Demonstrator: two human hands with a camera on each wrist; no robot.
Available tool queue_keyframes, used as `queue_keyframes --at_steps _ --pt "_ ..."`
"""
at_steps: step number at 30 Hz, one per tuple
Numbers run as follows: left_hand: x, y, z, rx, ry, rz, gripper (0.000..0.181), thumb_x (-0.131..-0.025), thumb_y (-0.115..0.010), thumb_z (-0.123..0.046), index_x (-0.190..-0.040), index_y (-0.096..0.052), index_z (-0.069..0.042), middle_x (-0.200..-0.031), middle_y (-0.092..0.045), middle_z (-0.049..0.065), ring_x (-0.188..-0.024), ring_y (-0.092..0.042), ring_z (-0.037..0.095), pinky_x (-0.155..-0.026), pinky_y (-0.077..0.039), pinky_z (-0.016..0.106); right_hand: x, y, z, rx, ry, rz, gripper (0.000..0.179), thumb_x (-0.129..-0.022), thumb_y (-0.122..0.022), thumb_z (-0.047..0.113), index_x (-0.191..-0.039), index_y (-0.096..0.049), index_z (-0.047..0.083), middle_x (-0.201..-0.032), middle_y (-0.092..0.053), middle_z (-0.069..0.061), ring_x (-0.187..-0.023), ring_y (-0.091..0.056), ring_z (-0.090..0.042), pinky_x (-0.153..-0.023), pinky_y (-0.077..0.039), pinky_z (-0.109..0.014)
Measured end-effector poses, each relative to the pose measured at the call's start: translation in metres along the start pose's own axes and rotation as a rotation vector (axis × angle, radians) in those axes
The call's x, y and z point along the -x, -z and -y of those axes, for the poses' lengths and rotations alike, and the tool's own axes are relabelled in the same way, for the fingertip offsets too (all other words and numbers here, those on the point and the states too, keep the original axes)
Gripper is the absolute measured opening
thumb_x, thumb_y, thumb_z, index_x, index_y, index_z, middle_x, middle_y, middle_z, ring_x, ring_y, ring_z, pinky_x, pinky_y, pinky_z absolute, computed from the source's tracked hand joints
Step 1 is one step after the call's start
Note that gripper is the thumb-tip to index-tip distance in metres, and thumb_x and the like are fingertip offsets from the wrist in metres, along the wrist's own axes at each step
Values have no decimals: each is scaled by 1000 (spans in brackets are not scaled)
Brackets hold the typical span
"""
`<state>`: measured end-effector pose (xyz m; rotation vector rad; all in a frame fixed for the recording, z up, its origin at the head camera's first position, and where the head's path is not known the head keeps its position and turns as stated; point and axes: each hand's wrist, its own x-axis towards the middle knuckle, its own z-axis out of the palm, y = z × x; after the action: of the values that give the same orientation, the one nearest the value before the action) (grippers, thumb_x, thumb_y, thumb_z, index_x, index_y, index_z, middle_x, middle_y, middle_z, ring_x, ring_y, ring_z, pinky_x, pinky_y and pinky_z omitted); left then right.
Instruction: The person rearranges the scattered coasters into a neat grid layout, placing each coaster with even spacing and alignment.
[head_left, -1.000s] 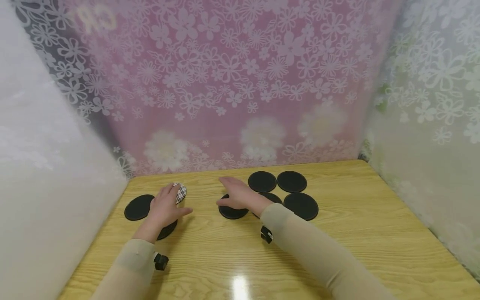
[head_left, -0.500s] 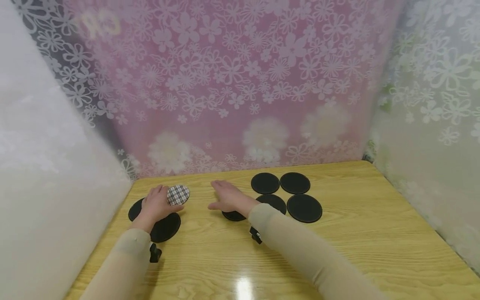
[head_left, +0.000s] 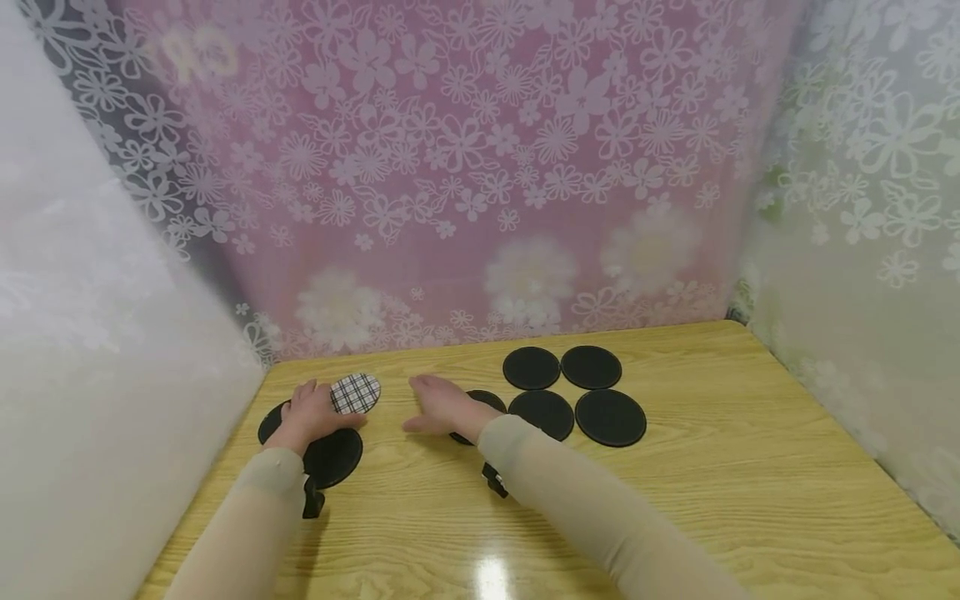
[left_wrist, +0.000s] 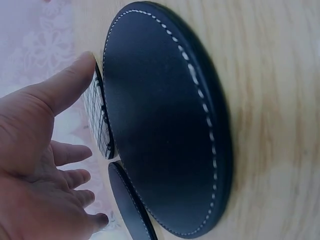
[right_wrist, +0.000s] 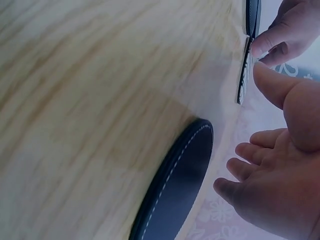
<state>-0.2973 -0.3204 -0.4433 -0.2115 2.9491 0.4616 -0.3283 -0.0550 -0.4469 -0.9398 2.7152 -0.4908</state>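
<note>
My left hand point(head_left: 306, 419) is over the left group of coasters with its fingers loosely spread, holding nothing. Beside it lies a plaid coaster point(head_left: 356, 392), its black and white checks facing up. In the left wrist view the thumb appears close to that coaster's edge; whether it touches cannot be told. A black coaster point(head_left: 333, 457) with white edge stitching lies below the hand, and another black coaster point(head_left: 272, 421) is partly hidden behind it. My right hand point(head_left: 442, 407) hovers with fingers extended and holds nothing, partly covering a black coaster point(head_left: 486, 402).
To the right, several black coasters point(head_left: 611, 417) lie flat and close together on the wooden table point(head_left: 720, 467). A pink flowered curtain point(head_left: 465, 208) hangs along the back edge, with pale sheets point(head_left: 90, 333) at both sides.
My left hand has shifted left, uncovering more of the plaid coaster and the black coaster below. The right hand has also moved left, away from the right-hand coasters.
</note>
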Motion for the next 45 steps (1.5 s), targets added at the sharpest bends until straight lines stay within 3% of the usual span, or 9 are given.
queue_keyframes --at_steps 13,18,24,29,39,45 --pt "-5 -4 9 -9 24 34 100 -91 -82 -63 -147 -55 16 -159 -36 45 -150 -28 63 -118 -25 82 0 -9 8 11 -7 58 82 -110 -68 48 -173 -35 9 -174 -42 -11 -159 -41 -26 -127 -36 -39" --pt "0 -1 -2 -11 -7 23 90 -91 -86 -54 -143 -60 14 -152 -46 41 -145 -37 61 -118 -30 79 -3 -10 7 26 -14 59 81 -110 -68 49 -172 -37 8 -173 -43 -12 -159 -42 -28 -127 -36 -40" --pt "4 1 -11 25 -80 48 89 -92 -90 -43 -151 -55 14 -162 -35 44 -151 -31 63 -121 -29 76 -11 -10 5 58 -68 18 81 -108 -70 53 -169 -44 6 -169 -46 -16 -158 -41 -34 -126 -38 -46" --pt "6 3 -19 10 -123 72 84 -91 -92 -37 -148 -58 14 -162 -36 44 -151 -32 63 -118 -35 74 -15 -10 4 101 -101 -18 80 -104 -74 54 -164 -51 7 -164 -49 -15 -154 -44 -33 -124 -40 -45" --pt "7 -2 -31 -49 -80 89 85 -91 -91 -41 -151 -58 9 -144 -51 39 -135 -44 63 -111 -38 75 -15 -6 7 103 -132 -17 68 -103 -76 54 -151 -64 8 -146 -56 -12 -136 -51 -30 -114 -46 -46" --pt "5 -8 -37 -8 -97 105 83 -90 -92 -40 -148 -59 10 -137 -59 35 -128 -53 57 -109 -44 70 -17 -8 7 121 -137 -33 55 -102 -78 55 -136 -73 12 -135 -58 -10 -124 -53 -28 -106 -49 -45"
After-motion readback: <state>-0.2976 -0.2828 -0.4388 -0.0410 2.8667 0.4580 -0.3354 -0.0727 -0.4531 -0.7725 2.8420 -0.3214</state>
